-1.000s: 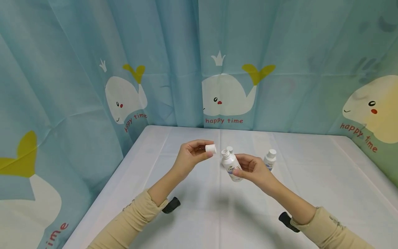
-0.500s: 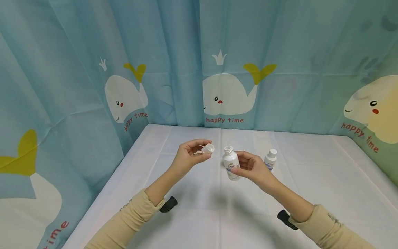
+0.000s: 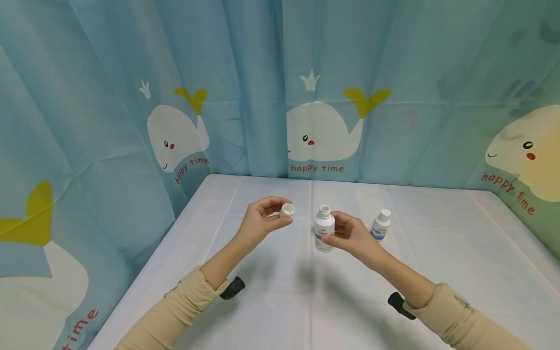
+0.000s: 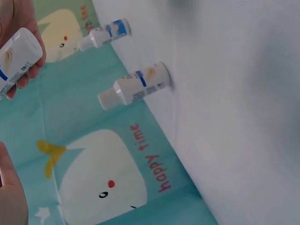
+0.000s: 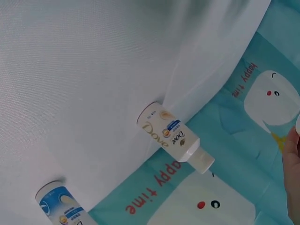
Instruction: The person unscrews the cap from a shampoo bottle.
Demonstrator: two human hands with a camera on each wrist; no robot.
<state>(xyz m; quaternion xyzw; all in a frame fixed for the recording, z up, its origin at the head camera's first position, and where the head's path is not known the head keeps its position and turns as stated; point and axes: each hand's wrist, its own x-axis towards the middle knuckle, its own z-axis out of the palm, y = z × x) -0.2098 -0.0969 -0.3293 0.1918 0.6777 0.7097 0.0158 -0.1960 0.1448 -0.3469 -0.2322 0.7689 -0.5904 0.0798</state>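
Observation:
My left hand [image 3: 259, 224] pinches a small white screw cap [image 3: 287, 210] between thumb and fingers, its hollow side toward the head camera. To its right, my right hand [image 3: 353, 238] grips a white Dove bottle [image 3: 323, 226] around the body. That bottle is upright above the table, with its threaded neck bare and apart from the cap. In the left wrist view its base [image 4: 31, 43] shows, with the neck out of frame. Behind the gripped bottle, hidden in the head view, a capped white bottle [image 5: 169, 133] stands on the table.
A capped white-and-blue bottle [image 3: 381, 225] stands right of the right hand. The white-covered table [image 3: 280, 311] ends at a blue curtain [image 3: 245, 87] with whale prints at the back and sides. Black wrist devices [image 3: 233, 288] stick out at both cuffs.
My left hand has drawn left, away from the bottle, and the cap has turned to show its hollow side. My right hand has brought the tilted bottle upright, now hiding the bottle behind it.

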